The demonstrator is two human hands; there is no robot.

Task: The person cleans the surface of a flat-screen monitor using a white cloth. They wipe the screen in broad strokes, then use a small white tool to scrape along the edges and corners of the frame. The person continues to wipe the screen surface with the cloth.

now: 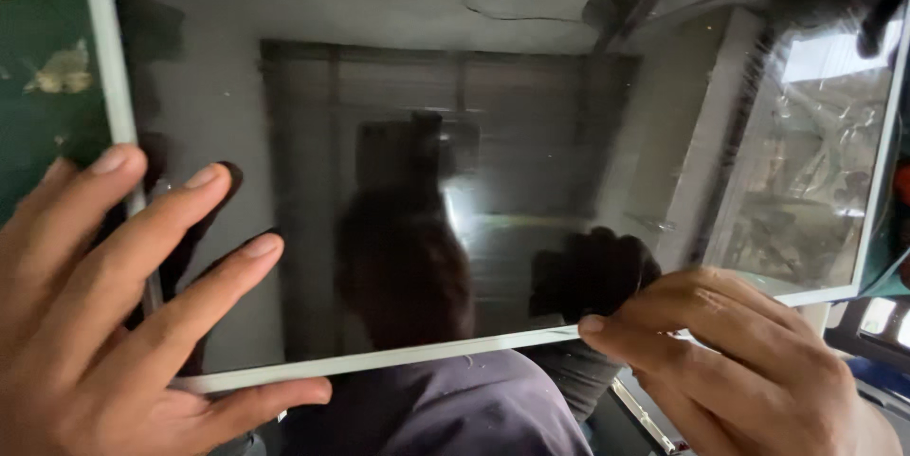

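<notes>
Glossy display panel [455, 181] gripped at its near edge, left hand [104, 323] splayed over the corner, right hand [739, 352] pinching the white rim, calling for steady, level support.

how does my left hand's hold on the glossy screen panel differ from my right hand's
The left hand lies spread, fingers flat on the screen panel at its left edge, thumb under the lower edge. The right hand is bunched, fingertips pinching the panel's lower edge near the right side. The left covers much more of the surface. Both touch the panel's pale border.
</notes>
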